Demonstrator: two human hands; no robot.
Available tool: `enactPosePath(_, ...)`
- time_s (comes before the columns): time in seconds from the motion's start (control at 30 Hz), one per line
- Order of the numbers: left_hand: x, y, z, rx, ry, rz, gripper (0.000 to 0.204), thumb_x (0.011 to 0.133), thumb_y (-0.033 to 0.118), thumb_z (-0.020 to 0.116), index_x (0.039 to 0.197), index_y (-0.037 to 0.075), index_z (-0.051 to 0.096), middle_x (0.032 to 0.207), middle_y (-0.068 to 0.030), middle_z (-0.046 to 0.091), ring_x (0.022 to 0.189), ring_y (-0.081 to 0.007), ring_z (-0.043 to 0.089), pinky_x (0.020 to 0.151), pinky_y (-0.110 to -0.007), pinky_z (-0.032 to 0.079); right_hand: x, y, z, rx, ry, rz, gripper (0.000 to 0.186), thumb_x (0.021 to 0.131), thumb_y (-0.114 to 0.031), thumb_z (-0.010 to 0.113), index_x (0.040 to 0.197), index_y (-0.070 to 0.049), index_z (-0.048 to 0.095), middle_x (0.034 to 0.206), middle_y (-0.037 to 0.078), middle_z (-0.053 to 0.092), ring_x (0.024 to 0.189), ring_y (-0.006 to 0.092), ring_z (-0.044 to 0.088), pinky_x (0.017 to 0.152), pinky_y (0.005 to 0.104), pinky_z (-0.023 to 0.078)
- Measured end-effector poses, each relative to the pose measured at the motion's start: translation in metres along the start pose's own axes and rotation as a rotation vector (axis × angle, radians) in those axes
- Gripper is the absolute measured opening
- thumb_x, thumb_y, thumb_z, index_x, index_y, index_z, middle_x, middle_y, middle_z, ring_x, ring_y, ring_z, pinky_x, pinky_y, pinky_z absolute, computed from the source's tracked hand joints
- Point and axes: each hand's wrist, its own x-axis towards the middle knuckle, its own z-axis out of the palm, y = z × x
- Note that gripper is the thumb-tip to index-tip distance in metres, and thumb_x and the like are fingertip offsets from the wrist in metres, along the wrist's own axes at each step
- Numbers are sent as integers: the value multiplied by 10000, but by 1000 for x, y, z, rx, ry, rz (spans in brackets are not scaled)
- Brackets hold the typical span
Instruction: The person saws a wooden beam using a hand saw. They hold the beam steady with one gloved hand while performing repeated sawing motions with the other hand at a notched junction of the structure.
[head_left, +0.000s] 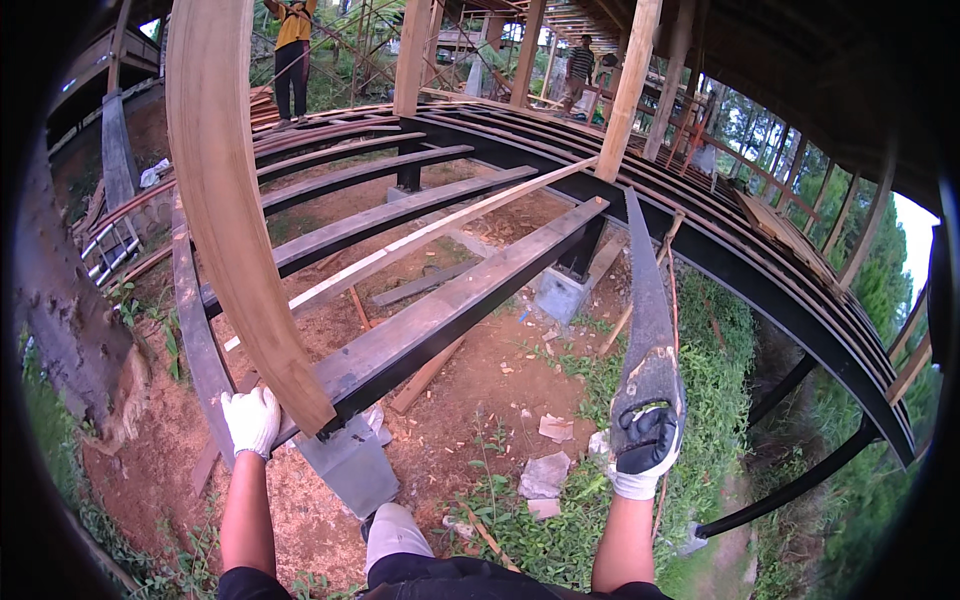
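Note:
My right hand (645,448), in a white glove with a dark palm, is closed round the handle of a hand saw (648,310). The saw's long blade points away from me and narrows toward the far beams. At the lower left, my left hand (252,420), also in a white glove, rests on the dark edge beam (205,370) beside the foot of a thick wooden post (225,180). Its fingers are curled over the beam and partly hidden. The post stands at the corner where a long dark joist (460,300) meets the edge beam.
A concrete footing (352,465) sits below the corner, near my leg. Several joists cross the frame above bare soil, and a pale wooden strip (430,235) lies over them. One person (293,50) stands at the far left, another (578,70) farther back. A tree trunk (75,310) rises at left.

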Motion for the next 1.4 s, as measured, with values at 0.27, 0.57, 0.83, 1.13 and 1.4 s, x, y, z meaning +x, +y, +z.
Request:
enactPosePath(0.27,-1,-20,2,48,43,-13,490,1060,361,436,977,28,785,924,-226,763,991,-389,704,1169,-565,349,-72,128,-90,-296,-116,523,403,974,-83,706,1370,-31,649,929,59,732,772,173,687,722,331,592)
enactPosePath(0.57,1,-4,10,-6,44,8,453,1047,360,463,1020,33,775,932,-225,761,1020,-387,703,1182,-582,338,-226,205,-260,-1437,-591,1069,447,945,-515,657,1117,-123,788,1073,124,795,999,326,758,864,432,584)
enactPosePath(0.83,1,-6,5,-3,19,-4,477,1070,354,427,1089,38,784,974,-204,773,1046,-375,697,1195,-583,323,-258,188,-345,-1527,-1472,1040,575,908,-662,604,1023,-122,767,952,141,783,935,336,762,772,475,556)
enactPosePath(1.13,-1,-9,1,35,34,-4,478,1067,345,428,1040,41,795,958,-202,774,1005,-379,708,1176,-568,335,-261,189,-358,-1523,-1674,1272,479,936,-555,612,1190,-172,750,1165,170,767,1071,380,730,914,453,568)
enactPosePath(1.4,-1,-11,10,37,64,31,425,1044,316,456,949,35,761,909,-215,760,978,-394,711,1164,-589,355,-257,251,-328,-1421,-1064,1178,503,918,-545,671,1217,-149,750,1151,169,778,1045,356,747,906,438,577)
